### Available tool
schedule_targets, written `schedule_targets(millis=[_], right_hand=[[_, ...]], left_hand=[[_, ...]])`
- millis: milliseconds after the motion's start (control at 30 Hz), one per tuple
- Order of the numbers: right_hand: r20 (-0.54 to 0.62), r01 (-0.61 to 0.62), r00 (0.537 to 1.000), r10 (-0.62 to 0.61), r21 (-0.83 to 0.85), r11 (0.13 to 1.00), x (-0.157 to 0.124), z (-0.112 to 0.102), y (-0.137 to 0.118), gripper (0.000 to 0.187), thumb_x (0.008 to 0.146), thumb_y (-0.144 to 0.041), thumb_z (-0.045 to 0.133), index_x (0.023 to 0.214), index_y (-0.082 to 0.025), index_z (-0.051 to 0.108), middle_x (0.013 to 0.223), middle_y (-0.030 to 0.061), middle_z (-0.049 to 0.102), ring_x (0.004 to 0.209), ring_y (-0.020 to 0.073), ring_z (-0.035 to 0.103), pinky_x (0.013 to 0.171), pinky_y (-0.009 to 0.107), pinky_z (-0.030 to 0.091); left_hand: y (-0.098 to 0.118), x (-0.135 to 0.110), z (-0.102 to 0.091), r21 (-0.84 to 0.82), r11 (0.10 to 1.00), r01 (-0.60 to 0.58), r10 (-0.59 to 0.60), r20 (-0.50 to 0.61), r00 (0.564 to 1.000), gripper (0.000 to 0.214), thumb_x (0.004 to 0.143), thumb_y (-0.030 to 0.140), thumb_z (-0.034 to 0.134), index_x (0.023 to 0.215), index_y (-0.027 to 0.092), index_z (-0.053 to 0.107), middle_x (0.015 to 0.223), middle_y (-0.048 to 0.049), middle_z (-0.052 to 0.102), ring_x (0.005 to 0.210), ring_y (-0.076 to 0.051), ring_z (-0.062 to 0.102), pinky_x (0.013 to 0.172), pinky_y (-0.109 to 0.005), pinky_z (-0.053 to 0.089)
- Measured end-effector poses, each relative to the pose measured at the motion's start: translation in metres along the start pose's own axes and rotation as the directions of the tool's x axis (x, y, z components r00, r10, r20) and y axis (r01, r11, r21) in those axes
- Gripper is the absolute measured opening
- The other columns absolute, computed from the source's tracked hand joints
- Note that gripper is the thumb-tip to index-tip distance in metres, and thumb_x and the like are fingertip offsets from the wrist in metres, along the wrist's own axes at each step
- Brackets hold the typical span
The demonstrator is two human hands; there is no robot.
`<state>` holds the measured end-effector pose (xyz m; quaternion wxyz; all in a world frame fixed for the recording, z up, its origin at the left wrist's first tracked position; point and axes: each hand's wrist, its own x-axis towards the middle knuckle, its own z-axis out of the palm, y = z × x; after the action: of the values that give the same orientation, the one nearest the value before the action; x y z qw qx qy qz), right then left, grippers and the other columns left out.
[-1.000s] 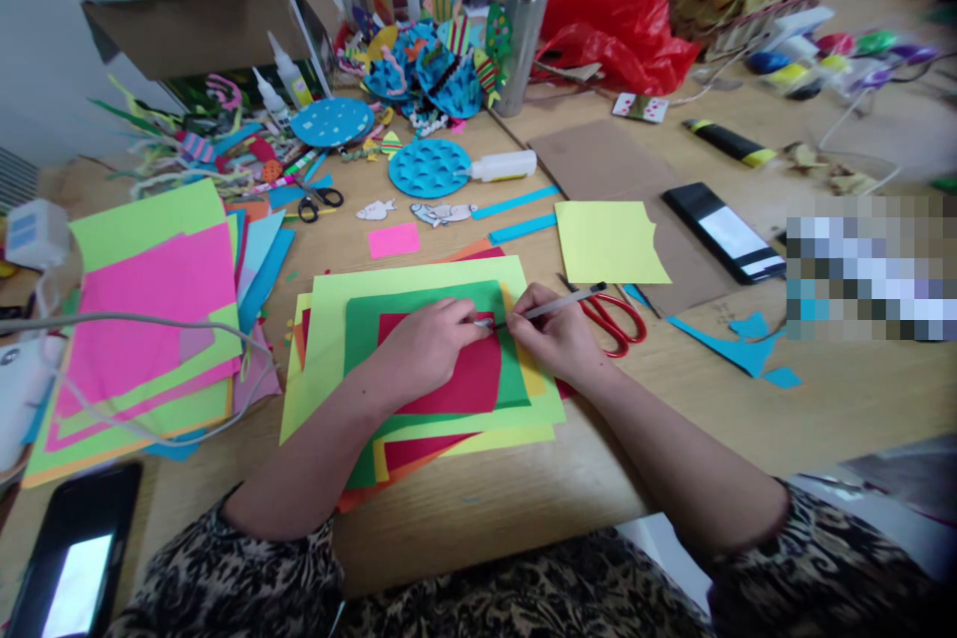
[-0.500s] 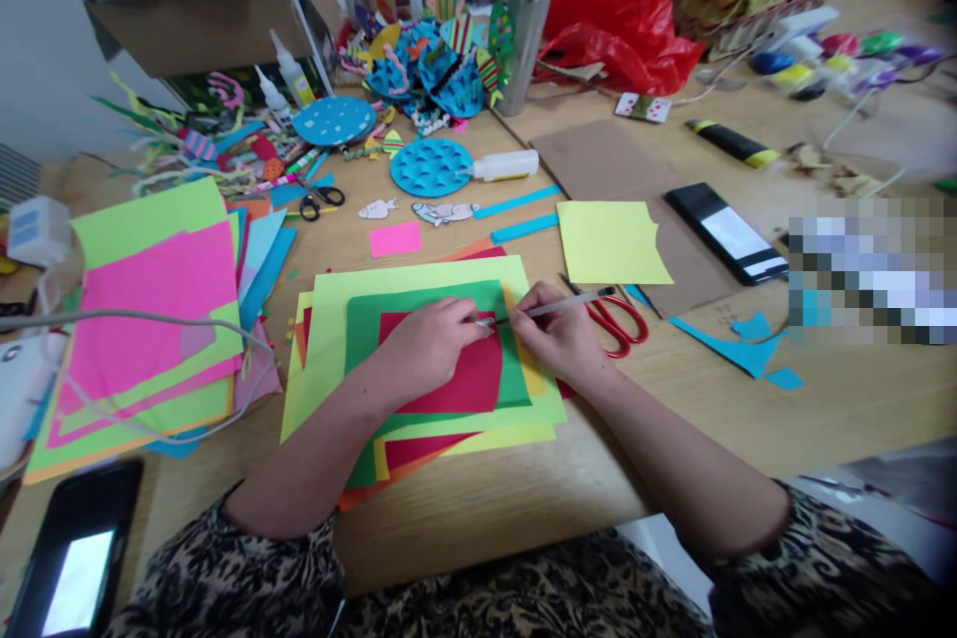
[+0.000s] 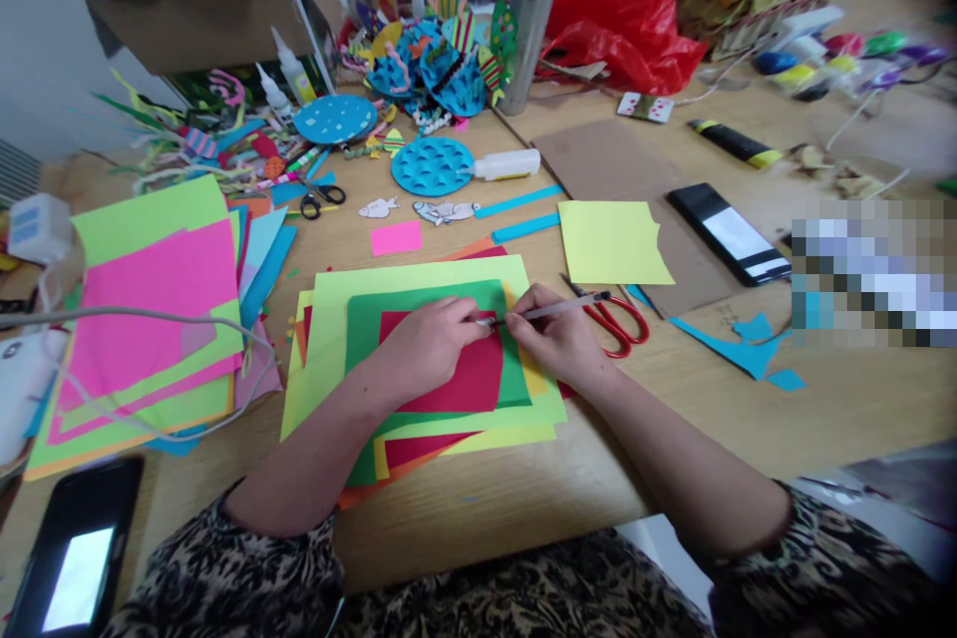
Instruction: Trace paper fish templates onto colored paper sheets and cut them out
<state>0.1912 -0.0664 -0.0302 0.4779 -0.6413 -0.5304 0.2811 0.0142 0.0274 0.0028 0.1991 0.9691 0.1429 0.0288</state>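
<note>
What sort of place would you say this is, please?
Most likely a paper-craft workspace: the table holds stacked coloured sheets, red-handled scissors and a scalloped blue disc. Whether at home or school, I cannot tell.

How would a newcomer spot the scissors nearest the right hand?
Find the central stack of coloured paper. Just right of it, beside the right hand holding a pen, lie the scissors. Red handles distinguish them from the black-handled pair farther back.

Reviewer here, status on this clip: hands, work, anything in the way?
Left hand on red sheet. Right hand gripping pen, angled toward left hand. Red-handled scissors close beside right hand, possible snag.
</note>
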Motion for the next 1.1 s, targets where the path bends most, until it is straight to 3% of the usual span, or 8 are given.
schedule_targets(millis=[133, 267, 367, 467, 567, 767, 933, 1100], right_hand=[[-0.062, 0.035, 0.997, -0.035, -0.003, 0.999, -0.004, -0.001, -0.002, 0.017, 0.083, -0.027, 0.058, 0.070, -0.020, 0.051, 0.060, -0.0020, 0.050, 0.052, 0.0115, 0.046, 0.045, 0.024, 0.035], [-0.140, 0.103, 0.984, -0.107, -0.040, 0.994, -0.006, -0.002, -0.003, 0.013, 0.091, -0.030, 0.052, 0.095, -0.020, 0.059, 0.078, 0.0036, 0.064, 0.065, 0.0152, 0.060, 0.056, 0.028, 0.048], [-0.051, 0.288, 0.952, -0.302, -0.184, 0.940, -0.003, -0.003, -0.003, 0.017, 0.093, -0.024, 0.049, 0.104, -0.021, 0.063, 0.088, 0.0066, 0.069, 0.081, 0.0193, 0.063, 0.073, 0.035, 0.052], [0.087, 0.437, 0.897, -0.434, -0.333, 0.836, -0.001, -0.001, -0.001, 0.017, 0.091, -0.021, 0.054, 0.103, -0.023, 0.067, 0.087, 0.0063, 0.070, 0.089, 0.0221, 0.060, 0.080, 0.038, 0.051], [0.182, 0.477, 0.877, -0.444, -0.428, 0.768, 0.000, 0.003, 0.001, 0.021, 0.090, -0.021, 0.056, 0.108, -0.023, 0.067, 0.089, 0.0070, 0.070, 0.095, 0.0245, 0.057, 0.082, 0.041, 0.049], [0.303, 0.521, 0.853, -0.424, -0.527, 0.672, -0.003, 0.004, -0.003, 0.023, 0.094, -0.021, 0.050, 0.110, -0.020, 0.065, 0.089, 0.0092, 0.069, 0.094, 0.0262, 0.054, 0.079, 0.042, 0.047], [0.327, 0.539, 0.842, -0.430, -0.554, 0.634, -0.004, 0.004, -0.007, 0.023, 0.094, -0.021, 0.049, 0.111, -0.020, 0.064, 0.090, 0.0102, 0.067, 0.094, 0.0265, 0.053, 0.081, 0.043, 0.045], [0.334, 0.530, 0.847, -0.412, -0.568, 0.629, -0.002, 0.005, -0.008, 0.022, 0.093, -0.021, 0.049, 0.111, -0.021, 0.063, 0.089, 0.0100, 0.066, 0.091, 0.0269, 0.053, 0.076, 0.042, 0.045]], left_hand=[[-0.002, -0.001, 0.001, -0.033, 0.999, 0.002, -0.003, -0.009, 1.000, 0.041, 0.087, 0.004, 0.040, 0.112, 0.022, 0.066, 0.098, -0.0057, 0.057, 0.093, -0.019, 0.055, 0.081, -0.032, 0.047], [-0.007, -0.002, -0.002, -0.147, 0.989, 0.011, -0.016, -0.037, 0.999, 0.041, 0.086, 0.003, 0.041, 0.113, 0.021, 0.066, 0.099, -0.0061, 0.062, 0.094, -0.019, 0.058, 0.082, -0.032, 0.048], [-0.014, -0.004, -0.011, -0.274, 0.962, 0.015, -0.043, -0.097, 0.994, 0.037, 0.086, 0.005, 0.044, 0.111, 0.021, 0.067, 0.100, -0.0051, 0.066, 0.094, -0.017, 0.062, 0.084, -0.030, 0.049], [-0.022, -0.010, -0.022, -0.335, 0.941, 0.048, -0.132, -0.231, 0.964, 0.029, 0.086, 0.009, 0.050, 0.106, 0.020, 0.068, 0.099, -0.0051, 0.069, 0.091, -0.016, 0.063, 0.081, -0.029, 0.050], [-0.025, -0.021, -0.027, -0.345, 0.928, 0.143, -0.256, -0.309, 0.916, 0.026, 0.085, 0.010, 0.053, 0.103, 0.020, 0.069, 0.099, -0.0048, 0.070, 0.090, -0.016, 0.065, 0.080, -0.029, 0.050], [-0.014, -0.040, -0.017, -0.231, 0.912, 0.339, -0.388, -0.218, 0.896, 0.027, 0.088, 0.014, 0.052, 0.109, 0.019, 0.068, 0.101, -0.0057, 0.071, 0.092, -0.019, 0.066, 0.084, -0.033, 0.050], [-0.009, -0.041, -0.009, -0.186, 0.896, 0.403, -0.441, -0.261, 0.859, 0.027, 0.088, 0.012, 0.050, 0.108, 0.017, 0.068, 0.103, -0.0065, 0.072, 0.095, -0.020, 0.066, 0.086, -0.035, 0.052], [-0.012, -0.044, 0.000, -0.208, 0.895, 0.395, -0.444, -0.339, 0.829, 0.029, 0.087, 0.009, 0.048, 0.106, 0.019, 0.068, 0.101, -0.0051, 0.072, 0.093, -0.018, 0.067, 0.086, -0.035, 0.054]])
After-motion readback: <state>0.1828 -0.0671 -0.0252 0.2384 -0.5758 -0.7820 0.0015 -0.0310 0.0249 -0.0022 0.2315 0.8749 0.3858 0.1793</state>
